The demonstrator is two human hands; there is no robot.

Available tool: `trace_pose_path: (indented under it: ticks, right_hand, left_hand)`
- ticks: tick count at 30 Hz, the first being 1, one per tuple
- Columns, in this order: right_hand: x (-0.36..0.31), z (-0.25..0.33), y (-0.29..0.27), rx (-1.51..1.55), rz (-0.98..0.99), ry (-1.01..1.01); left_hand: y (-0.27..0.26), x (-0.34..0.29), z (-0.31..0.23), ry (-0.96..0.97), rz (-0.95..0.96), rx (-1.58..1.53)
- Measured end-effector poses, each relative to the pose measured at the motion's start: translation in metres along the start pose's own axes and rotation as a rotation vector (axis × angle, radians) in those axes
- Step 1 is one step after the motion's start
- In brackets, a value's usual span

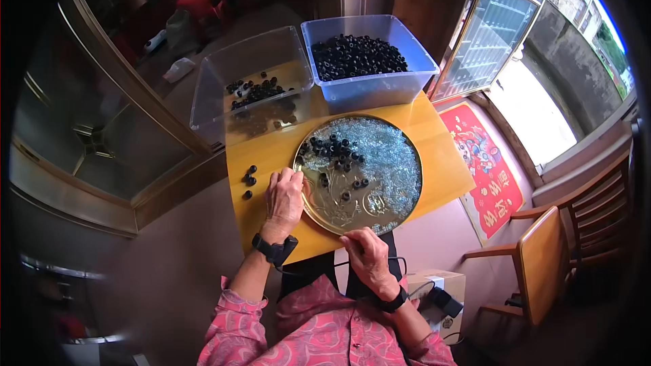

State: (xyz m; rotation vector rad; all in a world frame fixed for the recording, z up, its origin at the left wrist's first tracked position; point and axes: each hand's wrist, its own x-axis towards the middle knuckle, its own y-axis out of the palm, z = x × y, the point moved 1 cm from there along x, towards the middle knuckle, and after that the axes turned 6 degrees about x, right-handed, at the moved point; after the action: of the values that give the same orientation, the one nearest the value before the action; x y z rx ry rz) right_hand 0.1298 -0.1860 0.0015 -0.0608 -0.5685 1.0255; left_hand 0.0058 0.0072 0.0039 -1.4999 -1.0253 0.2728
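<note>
A round golden tray [332, 209] rests on the yellow wooden table. Small clear glittering pieces [390, 156] cover its far and right side, and loose black beads [337, 152] lie on its left half. My left hand [285, 196] is closed against the tray's left rim, fingers curled together; what they hold is hidden. Below the near rim, my right hand [369, 259] is closed with thumb and forefinger pinched; anything between them is too small to make out. Several black beads [251, 181] sit on the table left of my left hand.
A clear bin [203, 105] with scattered black beads stands far left, beside a bluish bin [380, 85] heaped with black beads. A wooden chair [539, 268] is at right, near a red mat [488, 176]. A cardboard box [444, 285] stands by my right forearm.
</note>
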Motion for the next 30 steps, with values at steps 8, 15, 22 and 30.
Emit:
trace_pose_path:
  ticks: [8,15,22,30]
  right_hand:
    - [-0.007,0.002,-0.006,0.006,0.051,0.027]
    - [0.000,0.006,-0.006,-0.076,0.050,-0.004]
    - [0.014,-0.004,-0.013,-0.403,-0.079,0.045]
    - [0.033,-0.020,-0.004,-0.599,-0.071,0.058]
  left_hand:
    - [0.002,0.002,-0.002,-0.024,0.035,-0.043]
    - [0.005,-0.003,-0.002,-0.001,0.028,-0.198]
    - [-0.007,-0.018,-0.022,0.122,0.021,-0.225]
    - [-0.006,-0.058,-0.046,-0.489,0.350,-1.393]
